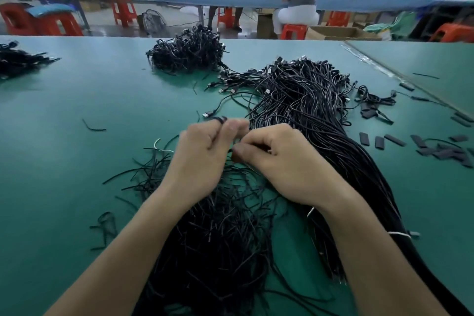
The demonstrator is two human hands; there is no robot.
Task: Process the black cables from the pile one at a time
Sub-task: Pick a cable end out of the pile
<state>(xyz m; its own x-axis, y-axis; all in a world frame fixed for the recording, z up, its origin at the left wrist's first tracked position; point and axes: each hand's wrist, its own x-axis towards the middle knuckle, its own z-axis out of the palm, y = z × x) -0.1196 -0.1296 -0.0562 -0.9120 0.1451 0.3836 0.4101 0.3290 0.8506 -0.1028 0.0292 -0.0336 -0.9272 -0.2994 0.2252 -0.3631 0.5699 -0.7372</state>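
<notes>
Just left of the big cable pile [307,100] on the green table [77,110], the left hand [200,154] pinched a black cable [221,119]; the right hand [279,161], close beside, pinched it too.

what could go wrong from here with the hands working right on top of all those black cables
1. The left hand and right hand seem to pinch one black cable directly above the heap of loose black strands. A stray strand of the same colour may get caught up in it.
2. The big bundle of USB cables runs right beside the right hand, with its strands crossing. Pulling the next one could drag its neighbours and tangle them.
</notes>
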